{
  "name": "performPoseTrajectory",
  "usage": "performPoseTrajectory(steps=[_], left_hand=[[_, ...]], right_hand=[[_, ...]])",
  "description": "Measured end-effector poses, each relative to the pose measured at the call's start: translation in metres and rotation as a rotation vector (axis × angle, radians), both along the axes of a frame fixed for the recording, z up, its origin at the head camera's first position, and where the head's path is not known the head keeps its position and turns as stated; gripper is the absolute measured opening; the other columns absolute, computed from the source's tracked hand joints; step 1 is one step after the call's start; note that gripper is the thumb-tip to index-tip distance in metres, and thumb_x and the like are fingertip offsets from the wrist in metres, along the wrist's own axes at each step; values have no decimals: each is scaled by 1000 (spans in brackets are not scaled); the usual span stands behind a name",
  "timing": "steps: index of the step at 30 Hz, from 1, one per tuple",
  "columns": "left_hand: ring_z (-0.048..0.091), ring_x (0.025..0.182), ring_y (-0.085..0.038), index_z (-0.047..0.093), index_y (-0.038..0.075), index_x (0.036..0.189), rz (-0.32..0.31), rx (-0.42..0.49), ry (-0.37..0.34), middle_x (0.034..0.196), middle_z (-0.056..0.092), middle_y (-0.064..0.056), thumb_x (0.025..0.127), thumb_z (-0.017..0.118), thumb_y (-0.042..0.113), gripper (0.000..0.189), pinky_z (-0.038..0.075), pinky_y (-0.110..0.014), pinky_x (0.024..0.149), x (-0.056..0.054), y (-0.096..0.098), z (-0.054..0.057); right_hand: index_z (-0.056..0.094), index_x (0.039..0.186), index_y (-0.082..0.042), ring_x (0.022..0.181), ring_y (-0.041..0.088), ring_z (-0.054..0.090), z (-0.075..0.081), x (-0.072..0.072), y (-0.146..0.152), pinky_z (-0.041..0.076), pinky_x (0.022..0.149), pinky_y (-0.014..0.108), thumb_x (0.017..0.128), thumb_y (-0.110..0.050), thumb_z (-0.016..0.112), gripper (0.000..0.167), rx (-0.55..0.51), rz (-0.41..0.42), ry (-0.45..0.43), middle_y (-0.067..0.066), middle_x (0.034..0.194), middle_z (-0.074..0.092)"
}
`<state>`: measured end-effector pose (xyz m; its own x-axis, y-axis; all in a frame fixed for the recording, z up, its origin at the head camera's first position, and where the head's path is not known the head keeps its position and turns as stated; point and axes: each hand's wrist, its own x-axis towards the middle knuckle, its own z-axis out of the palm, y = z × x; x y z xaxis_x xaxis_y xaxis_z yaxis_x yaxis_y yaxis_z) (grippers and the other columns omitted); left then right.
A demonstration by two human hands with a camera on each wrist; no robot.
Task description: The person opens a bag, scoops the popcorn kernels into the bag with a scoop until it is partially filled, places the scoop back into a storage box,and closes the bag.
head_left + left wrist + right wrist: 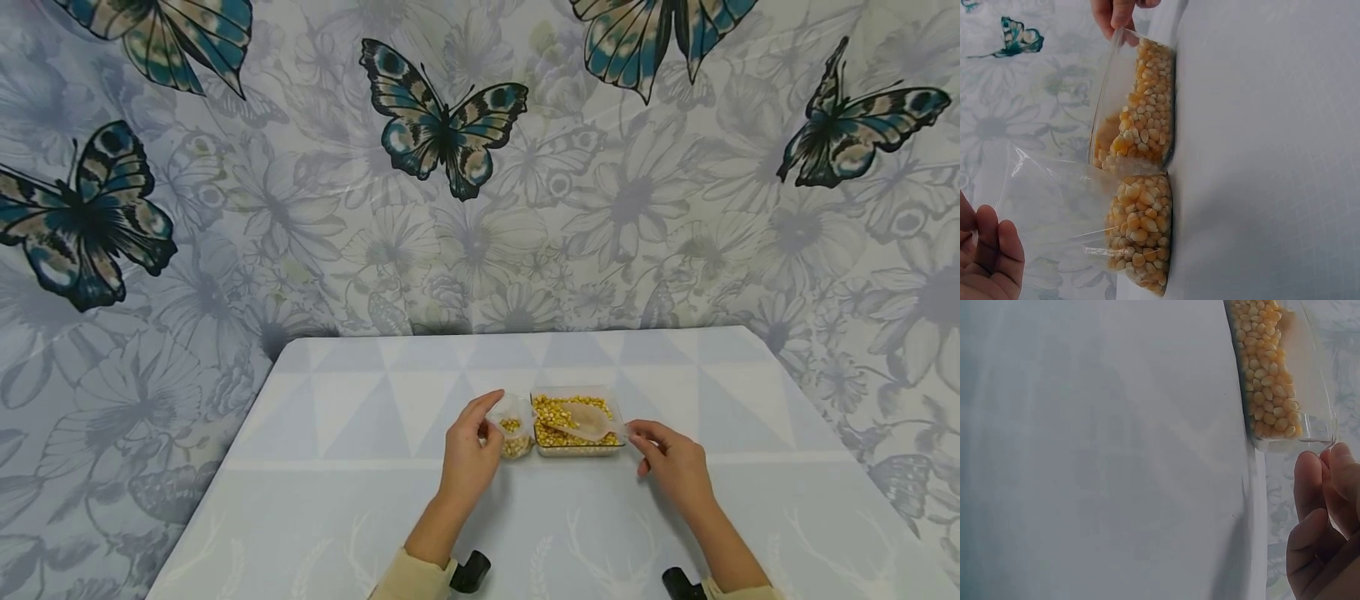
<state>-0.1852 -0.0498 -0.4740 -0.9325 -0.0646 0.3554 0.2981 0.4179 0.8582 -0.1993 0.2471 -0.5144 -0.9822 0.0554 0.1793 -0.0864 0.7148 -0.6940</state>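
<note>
A clear plastic bag (1138, 228) of yellow corn kernels stands on the table, its mouth gaping. My left hand (474, 450) holds the upper edge of this bag, with the fingertips at the film in the left wrist view. Right beside the bag sits a clear rectangular container (581, 451) with more corn kernels (1147, 112) in it. A pale, oval, spoon-like piece (590, 422) lies on those kernels. At the container's right end, my right hand (675, 465) pinches the rim between thumb and fingers, as the right wrist view shows.
The table (360, 500) has a pale cover with triangles and line drawings. Behind it hangs a floral backdrop (480, 250) with large butterflies. Black wrist cameras (471, 572) sit at both cuffs.
</note>
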Motion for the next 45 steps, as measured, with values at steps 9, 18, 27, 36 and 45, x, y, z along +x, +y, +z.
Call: performPoseTrajectory(steps=[9, 18, 27, 36, 45], left_hand=[[54, 79, -9, 64, 13, 133, -6, -3, 9, 133, 64, -3, 88, 50, -11, 53, 51, -19, 68, 1, 3, 1], [53, 78, -8, 63, 13, 134, -7, -5, -17, 133, 64, -3, 88, 51, -11, 53, 51, -19, 68, 1, 4, 1], [53, 79, -8, 63, 12, 134, -5, -8, -28, 133, 64, -3, 88, 51, -11, 53, 51, -19, 68, 3, 5, 1], [51, 77, -7, 63, 12, 133, -12, -2, -7, 133, 64, -4, 88, 51, -11, 53, 50, -19, 67, 4, 6, -1], [52, 76, -8, 64, 11, 132, 0, 22, 32, 133, 64, -4, 87, 51, -12, 53, 51, -19, 67, 3, 9, -2]], right_hand=[[72, 114, -12, 50, 9, 60, -1, 1, 0, 37, 44, 24, 94, -18, 68, 21, -39, -7, -9, -1, 55, 64], [72, 114, -13, 50, 8, 59, -2, 3, 2, 37, 43, 24, 95, -19, 68, 21, -42, -14, -19, -1, 55, 64], [73, 114, -12, 51, 9, 61, -1, 6, 3, 37, 42, 24, 94, -18, 68, 21, -71, -22, -10, 5, 66, 71], [73, 113, -12, 52, 14, 63, 13, 10, 2, 38, 41, 25, 95, -17, 68, 19, -105, -41, 33, 15, 89, 76], [74, 110, -15, 52, 16, 62, 34, 16, 1, 35, 40, 24, 94, -18, 69, 17, -74, -53, 97, 12, 85, 76]])
